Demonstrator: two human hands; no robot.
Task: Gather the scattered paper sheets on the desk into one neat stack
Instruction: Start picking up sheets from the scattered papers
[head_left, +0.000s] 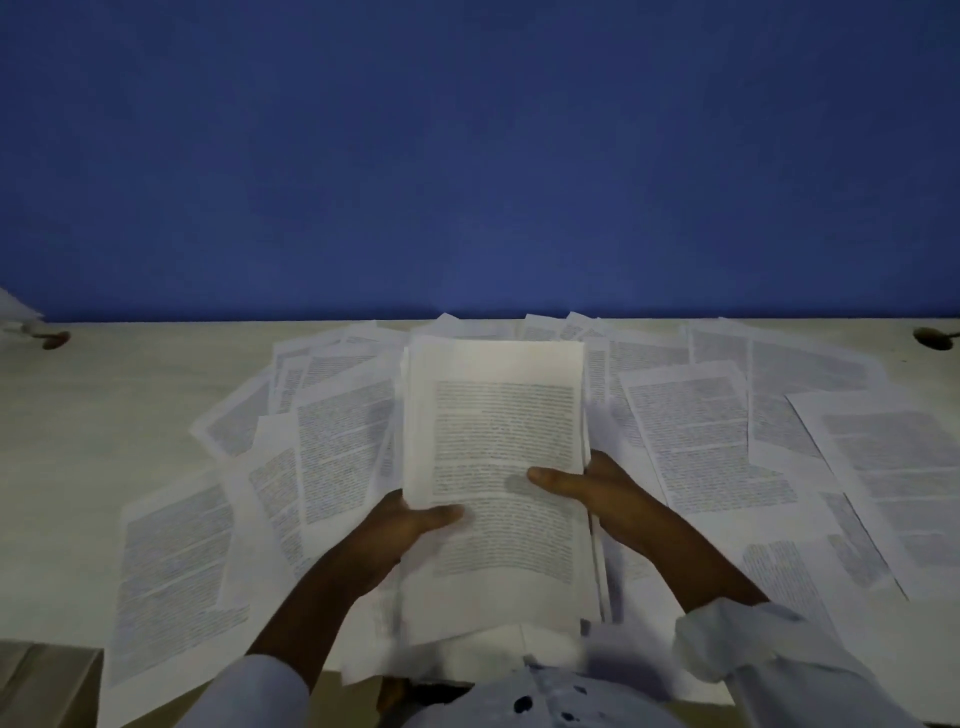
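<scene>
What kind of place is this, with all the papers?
Probably a study or office spot: a pale desk against a plain blue wall, printed sheets spread over it, and one stack held up.

No legible text anywhere. Only dense grey printed lines, too blurred to read, on the white paper sheets (701, 441) across the pale desk (104, 415) and on the held white stack (498, 415).

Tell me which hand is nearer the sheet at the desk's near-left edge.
Left. The left hand grips the left edge of the held stack, just right of that sheet; the right hand grips the stack's right edge, farther off.
</scene>
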